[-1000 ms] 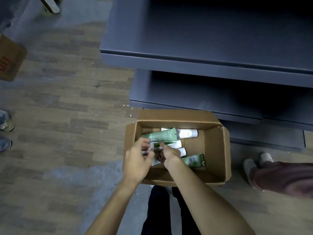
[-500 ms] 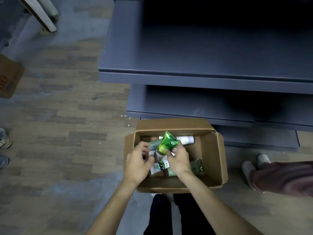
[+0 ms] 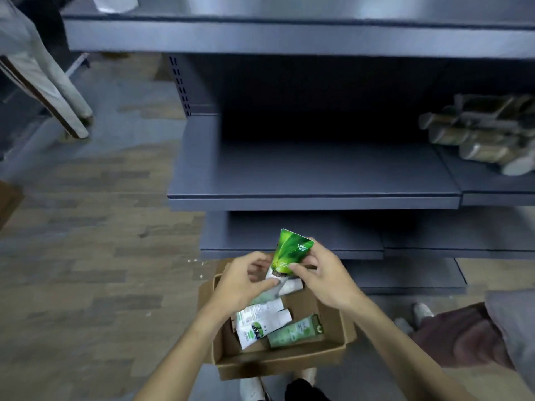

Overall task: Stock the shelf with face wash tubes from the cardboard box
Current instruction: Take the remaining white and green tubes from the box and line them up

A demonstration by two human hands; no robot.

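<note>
A bright green face wash tube (image 3: 291, 251) stands upright above the cardboard box (image 3: 278, 361), crimped end up. My right hand (image 3: 321, 274) grips its upper body. My left hand (image 3: 241, 280) pinches its lower white end near the cap. Several more green and white tubes (image 3: 262, 319) lie flat inside the box on the floor. The grey shelf (image 3: 312, 178) in front of me is bare on its left part.
Dark packaged goods (image 3: 480, 134) lie on the shelf at the right. Lower shelves (image 3: 289, 241) sit just behind the box. Another person's legs (image 3: 37, 68) stand at the far left, someone's shoes and clothing (image 3: 469, 334) at the right. Wooden floor lies to the left.
Both hands have lifted the green tube up out of the box, and my view has tilted up toward the shelf.
</note>
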